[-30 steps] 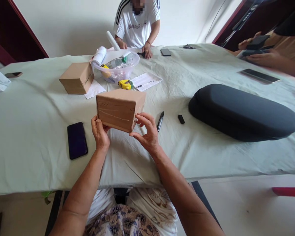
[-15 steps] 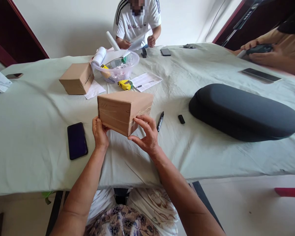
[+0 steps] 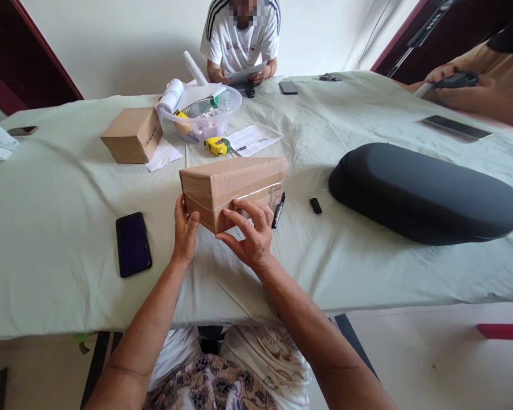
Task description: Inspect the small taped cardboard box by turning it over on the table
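Note:
A brown cardboard box (image 3: 239,173) with clear tape along its side is held over the table in front of me. My left hand (image 3: 185,233) grips its near left edge, thumb on the end face. At the near right corner, my right hand (image 3: 250,230) has its fingers on the long taped side and its thumb by the bottom edge. Dark marks show on the far part of that side. A black marker (image 3: 278,210) lies just right of the box, and a black cap (image 3: 315,206) sits farther right. The box's underside is hidden.
A dark phone (image 3: 134,245) lies left of my hands. Behind are another cardboard box (image 3: 130,134), a clear plastic basin (image 3: 214,122) and a yellow tape measure (image 3: 217,146). A large black case (image 3: 427,193) occupies the right. Two other people are at the table.
The box has turned and shifted right in my hands, so its long taped side with the dark marks shows more. Across the table, the person's paper has come down lower.

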`<state>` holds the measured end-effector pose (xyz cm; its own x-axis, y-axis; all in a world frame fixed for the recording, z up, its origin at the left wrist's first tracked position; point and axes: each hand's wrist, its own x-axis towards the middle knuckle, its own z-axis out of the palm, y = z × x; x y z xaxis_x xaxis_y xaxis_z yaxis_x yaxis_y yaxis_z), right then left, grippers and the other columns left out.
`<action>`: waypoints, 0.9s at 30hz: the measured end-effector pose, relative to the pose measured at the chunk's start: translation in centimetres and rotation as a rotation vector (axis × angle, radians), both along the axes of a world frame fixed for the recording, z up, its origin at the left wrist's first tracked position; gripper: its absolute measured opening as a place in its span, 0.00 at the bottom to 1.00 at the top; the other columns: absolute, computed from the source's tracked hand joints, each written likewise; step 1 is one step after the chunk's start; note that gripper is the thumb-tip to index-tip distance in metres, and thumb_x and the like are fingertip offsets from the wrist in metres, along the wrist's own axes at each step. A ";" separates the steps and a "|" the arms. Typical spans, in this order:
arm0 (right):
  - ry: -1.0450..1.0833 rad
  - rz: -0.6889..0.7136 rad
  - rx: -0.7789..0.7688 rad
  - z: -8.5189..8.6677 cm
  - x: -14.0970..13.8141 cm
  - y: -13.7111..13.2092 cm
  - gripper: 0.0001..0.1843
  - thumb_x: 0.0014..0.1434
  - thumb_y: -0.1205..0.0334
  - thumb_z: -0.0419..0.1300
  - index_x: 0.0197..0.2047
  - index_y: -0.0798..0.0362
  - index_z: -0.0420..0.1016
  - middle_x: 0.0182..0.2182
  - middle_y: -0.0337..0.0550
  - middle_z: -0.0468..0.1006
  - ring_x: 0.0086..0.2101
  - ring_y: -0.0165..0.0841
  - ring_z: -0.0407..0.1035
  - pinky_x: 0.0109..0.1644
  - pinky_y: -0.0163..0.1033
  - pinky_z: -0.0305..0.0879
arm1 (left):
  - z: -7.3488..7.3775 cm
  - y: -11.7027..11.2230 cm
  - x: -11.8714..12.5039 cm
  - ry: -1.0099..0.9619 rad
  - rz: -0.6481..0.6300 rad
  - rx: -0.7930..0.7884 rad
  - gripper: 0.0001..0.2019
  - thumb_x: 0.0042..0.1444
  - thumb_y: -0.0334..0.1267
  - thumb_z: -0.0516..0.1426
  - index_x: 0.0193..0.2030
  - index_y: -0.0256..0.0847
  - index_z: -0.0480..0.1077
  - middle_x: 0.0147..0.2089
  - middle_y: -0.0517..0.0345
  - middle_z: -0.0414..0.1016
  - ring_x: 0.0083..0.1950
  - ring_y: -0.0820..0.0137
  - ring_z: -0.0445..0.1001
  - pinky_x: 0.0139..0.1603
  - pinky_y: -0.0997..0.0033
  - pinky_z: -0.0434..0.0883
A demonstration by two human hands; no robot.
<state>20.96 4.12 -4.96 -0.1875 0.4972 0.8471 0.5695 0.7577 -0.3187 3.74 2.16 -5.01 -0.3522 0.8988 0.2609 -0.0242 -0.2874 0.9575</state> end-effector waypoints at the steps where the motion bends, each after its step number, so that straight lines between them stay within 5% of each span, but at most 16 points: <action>1: -0.010 -0.008 0.006 0.0 -0.1 0.0 0.24 0.60 0.39 0.63 0.56 0.38 0.75 0.54 0.47 0.77 0.50 0.46 0.71 0.57 0.53 0.65 | 0.0 0.0 0.0 -0.001 -0.026 0.016 0.46 0.49 0.70 0.61 0.70 0.48 0.59 0.73 0.44 0.60 0.74 0.52 0.59 0.70 0.55 0.62; 7: -0.037 -0.022 0.005 0.2 -0.3 0.1 0.24 0.61 0.40 0.63 0.56 0.39 0.75 0.54 0.47 0.77 0.51 0.46 0.71 0.57 0.54 0.65 | 0.2 0.0 -0.1 0.011 -0.157 0.006 0.55 0.41 0.71 0.64 0.73 0.50 0.55 0.78 0.45 0.49 0.79 0.49 0.47 0.74 0.52 0.57; 13: -0.014 0.000 0.042 0.0 -0.7 0.1 0.23 0.60 0.46 0.68 0.57 0.38 0.75 0.54 0.46 0.78 0.51 0.45 0.70 0.56 0.53 0.64 | 0.1 0.1 -0.4 -0.090 -0.222 -0.066 0.60 0.34 0.61 0.73 0.73 0.52 0.54 0.78 0.45 0.48 0.78 0.48 0.52 0.72 0.51 0.62; 18: -0.032 0.020 0.007 0.0 -0.7 0.2 0.23 0.59 0.45 0.68 0.57 0.37 0.75 0.55 0.45 0.77 0.52 0.45 0.70 0.57 0.53 0.64 | 0.2 0.1 -0.7 -0.070 -0.248 -0.122 0.56 0.41 0.54 0.73 0.74 0.53 0.51 0.79 0.46 0.47 0.77 0.50 0.53 0.71 0.50 0.62; 27: -0.032 -0.055 0.028 -0.4 0.3 1.1 0.30 0.55 0.37 0.68 0.58 0.37 0.75 0.54 0.46 0.76 0.52 0.47 0.70 0.59 0.53 0.62 | 0.4 0.2 -0.7 -0.033 -0.201 -0.078 0.48 0.45 0.54 0.70 0.72 0.47 0.58 0.74 0.44 0.60 0.73 0.48 0.61 0.68 0.49 0.66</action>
<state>21.23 5.22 -5.31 -0.1881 0.4838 0.8547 0.6201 0.7334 -0.2786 3.03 2.36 -4.56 -0.1714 0.9688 0.1792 -0.1051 -0.1989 0.9744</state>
